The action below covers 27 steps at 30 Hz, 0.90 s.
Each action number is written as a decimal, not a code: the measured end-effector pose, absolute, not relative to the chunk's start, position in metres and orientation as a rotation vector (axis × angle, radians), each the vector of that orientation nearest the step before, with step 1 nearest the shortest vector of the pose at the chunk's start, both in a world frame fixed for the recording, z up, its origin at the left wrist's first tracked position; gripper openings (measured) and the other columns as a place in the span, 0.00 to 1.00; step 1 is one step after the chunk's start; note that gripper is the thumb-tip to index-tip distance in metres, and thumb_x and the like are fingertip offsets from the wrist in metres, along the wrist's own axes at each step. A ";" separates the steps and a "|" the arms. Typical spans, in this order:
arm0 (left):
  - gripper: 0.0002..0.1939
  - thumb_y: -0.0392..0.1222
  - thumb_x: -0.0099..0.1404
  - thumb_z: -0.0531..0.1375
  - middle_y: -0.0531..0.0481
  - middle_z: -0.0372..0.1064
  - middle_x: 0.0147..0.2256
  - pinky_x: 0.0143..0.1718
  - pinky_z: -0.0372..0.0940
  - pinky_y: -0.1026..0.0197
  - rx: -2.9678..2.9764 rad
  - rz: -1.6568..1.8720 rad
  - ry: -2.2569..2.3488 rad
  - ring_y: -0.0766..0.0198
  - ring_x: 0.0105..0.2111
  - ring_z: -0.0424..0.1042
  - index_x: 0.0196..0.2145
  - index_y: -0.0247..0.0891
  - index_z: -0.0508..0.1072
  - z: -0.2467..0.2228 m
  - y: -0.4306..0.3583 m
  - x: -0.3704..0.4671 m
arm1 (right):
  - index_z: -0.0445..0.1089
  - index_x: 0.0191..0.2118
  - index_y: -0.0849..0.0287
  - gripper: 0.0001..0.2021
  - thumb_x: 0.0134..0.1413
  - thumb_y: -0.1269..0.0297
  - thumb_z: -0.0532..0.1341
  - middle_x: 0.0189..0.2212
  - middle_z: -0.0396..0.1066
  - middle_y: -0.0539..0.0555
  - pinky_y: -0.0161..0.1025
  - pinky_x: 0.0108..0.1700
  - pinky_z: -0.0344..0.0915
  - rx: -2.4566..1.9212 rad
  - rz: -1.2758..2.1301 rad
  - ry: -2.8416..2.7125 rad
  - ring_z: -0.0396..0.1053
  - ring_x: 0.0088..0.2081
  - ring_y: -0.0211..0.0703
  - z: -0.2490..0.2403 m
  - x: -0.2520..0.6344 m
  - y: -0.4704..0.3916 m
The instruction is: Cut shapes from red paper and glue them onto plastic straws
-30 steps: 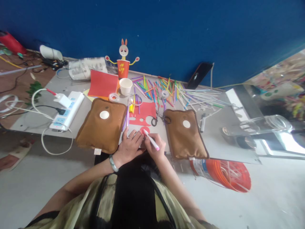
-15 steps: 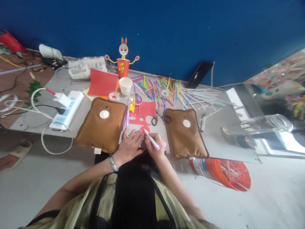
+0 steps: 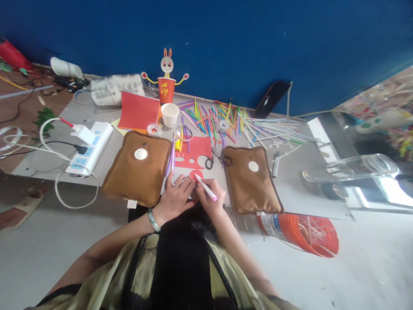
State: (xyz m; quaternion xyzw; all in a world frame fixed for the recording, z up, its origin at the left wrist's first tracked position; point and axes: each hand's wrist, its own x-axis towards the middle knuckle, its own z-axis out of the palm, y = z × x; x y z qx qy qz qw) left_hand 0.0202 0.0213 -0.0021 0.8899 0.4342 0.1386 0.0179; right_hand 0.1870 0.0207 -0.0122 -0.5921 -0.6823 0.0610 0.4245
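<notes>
My right hand (image 3: 211,196) is closed round a white marker with a pink end (image 3: 207,190); its tip meets a small red paper circle (image 3: 196,174) at the table's front. Flat beside it, my left hand (image 3: 176,196) lies with fingers stretched, its fingertips close to the circle. What lies under the palms is hidden. Just beyond is a red paper sheet with holes cut in it (image 3: 193,148). Black-handled scissors (image 3: 218,161) lie at that sheet's right edge. Two brown cushion-like hot water bags flank my hands, one on the left (image 3: 138,172) and one on the right (image 3: 253,181).
Behind stand a white paper cup (image 3: 170,115) and a red cup with a rabbit figure (image 3: 167,89). Colourful sticks (image 3: 209,120) spread along the wall. A power strip (image 3: 90,148) is at left, a glass jar (image 3: 351,168) at right, an orange bucket (image 3: 306,232) below.
My hands hold nearly the same pose, with the marker tip still at the red circle. The view has shifted very slightly.
</notes>
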 end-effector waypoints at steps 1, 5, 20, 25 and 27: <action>0.29 0.54 0.68 0.57 0.38 0.66 0.57 0.67 0.40 0.35 2.765 0.432 1.349 0.46 0.59 0.62 0.60 0.34 0.65 -0.002 0.021 0.020 | 0.69 0.35 0.58 0.06 0.60 0.62 0.58 0.24 0.74 0.51 0.32 0.26 0.67 -1.486 0.155 -1.708 0.71 0.23 0.37 -0.012 0.187 0.021; 0.30 0.54 0.67 0.57 0.38 0.66 0.57 0.67 0.40 0.35 2.764 0.437 1.348 0.46 0.59 0.61 0.61 0.35 0.65 -0.003 0.021 0.020 | 0.70 0.35 0.58 0.06 0.60 0.62 0.59 0.25 0.74 0.51 0.33 0.27 0.67 -1.488 0.158 -1.712 0.72 0.23 0.38 -0.012 0.187 0.022; 0.29 0.53 0.68 0.57 0.38 0.67 0.57 0.67 0.41 0.34 2.766 0.440 1.345 0.46 0.58 0.62 0.60 0.33 0.65 0.000 0.022 0.020 | 0.70 0.34 0.58 0.07 0.61 0.61 0.59 0.25 0.75 0.51 0.32 0.27 0.67 -1.507 0.152 -1.722 0.71 0.23 0.38 -0.012 0.186 0.023; 0.29 0.54 0.68 0.57 0.38 0.67 0.56 0.67 0.41 0.34 2.773 0.454 1.346 0.46 0.57 0.62 0.60 0.33 0.65 -0.001 0.022 0.020 | 0.70 0.35 0.58 0.07 0.61 0.61 0.59 0.25 0.75 0.52 0.33 0.27 0.66 -1.516 0.151 -1.723 0.71 0.23 0.38 -0.013 0.186 0.022; 0.29 0.54 0.67 0.57 0.38 0.67 0.56 0.67 0.41 0.35 2.770 0.449 1.349 0.46 0.58 0.62 0.60 0.34 0.65 -0.001 0.022 0.020 | 0.70 0.35 0.58 0.07 0.61 0.61 0.59 0.25 0.75 0.52 0.33 0.27 0.66 -1.512 0.138 -1.728 0.71 0.23 0.38 -0.013 0.186 0.022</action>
